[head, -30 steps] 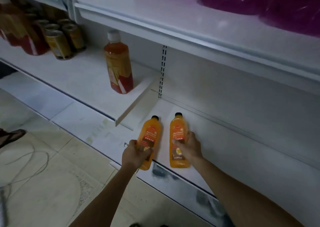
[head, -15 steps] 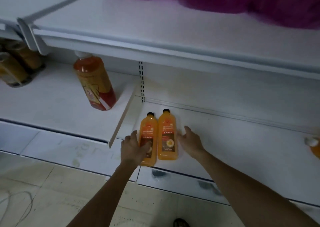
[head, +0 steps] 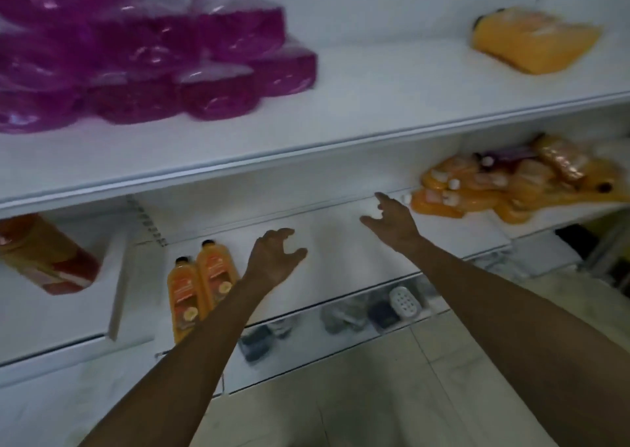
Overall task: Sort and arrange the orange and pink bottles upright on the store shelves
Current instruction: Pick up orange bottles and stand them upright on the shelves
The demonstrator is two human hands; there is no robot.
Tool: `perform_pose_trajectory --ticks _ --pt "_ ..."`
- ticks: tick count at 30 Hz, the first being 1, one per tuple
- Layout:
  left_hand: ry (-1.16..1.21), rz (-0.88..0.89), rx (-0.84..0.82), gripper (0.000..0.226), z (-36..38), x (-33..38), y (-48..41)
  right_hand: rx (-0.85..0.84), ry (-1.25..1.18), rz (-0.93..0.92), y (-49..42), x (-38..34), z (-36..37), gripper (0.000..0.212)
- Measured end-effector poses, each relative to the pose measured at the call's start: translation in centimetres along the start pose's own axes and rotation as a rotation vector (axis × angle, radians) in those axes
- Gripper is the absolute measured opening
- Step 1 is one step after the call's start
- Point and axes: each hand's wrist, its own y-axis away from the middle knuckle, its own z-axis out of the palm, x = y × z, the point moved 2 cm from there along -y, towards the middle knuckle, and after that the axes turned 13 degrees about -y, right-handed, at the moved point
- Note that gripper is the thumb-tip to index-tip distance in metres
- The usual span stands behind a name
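Note:
Two orange bottles (head: 201, 286) with black caps stand side by side at the left end of the lower white shelf (head: 341, 269). My left hand (head: 276, 259) hovers just right of them, fingers loosely curled, holding nothing. My right hand (head: 392, 218) stretches with spread fingers toward a heap of orange bottles (head: 494, 191) lying at the right of the same shelf, a short gap short of it. Several pink bottles (head: 153, 68) lie piled on the upper shelf's left. One orange bottle (head: 531, 42) lies on its right.
A larger amber bottle (head: 47, 259) with a red label stands on the neighbouring shelf section at left, behind a white divider (head: 119, 276). Dark and white items (head: 385, 307) sit under the lower shelf. Tiled floor (head: 375, 395) lies below.
Both hands have let go of the two orange bottles, which stay standing. My view has swung right, and both hands have moved right, the right one reaching toward the orange heap.

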Motion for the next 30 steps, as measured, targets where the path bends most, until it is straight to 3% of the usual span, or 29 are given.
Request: perform_pose_trajectory --ticks 6,16,25,30 --pt "0.03 0.192 -0.059 0.048 4.8 12.6 0.0 0.219 -0.025 0.117 2.8 8.0 -13.5 0.062" --pt "0.216 0.307 -0.173 0.037 16.6 31.5 1.9 0.315 -0.04 0.176 6.9 19.0 -29.3 0.065" --pt "0.249 0.22 -0.265 0.035 23.5 34.9 -1.6 0.256 -0.068 0.275 4.2 26.0 -31.7 0.044" --pt "0.24 0.128 -0.193 0.034 25.0 34.4 -7.3 0.18 -0.089 0.276 -2.1 26.9 -30.7 0.043"
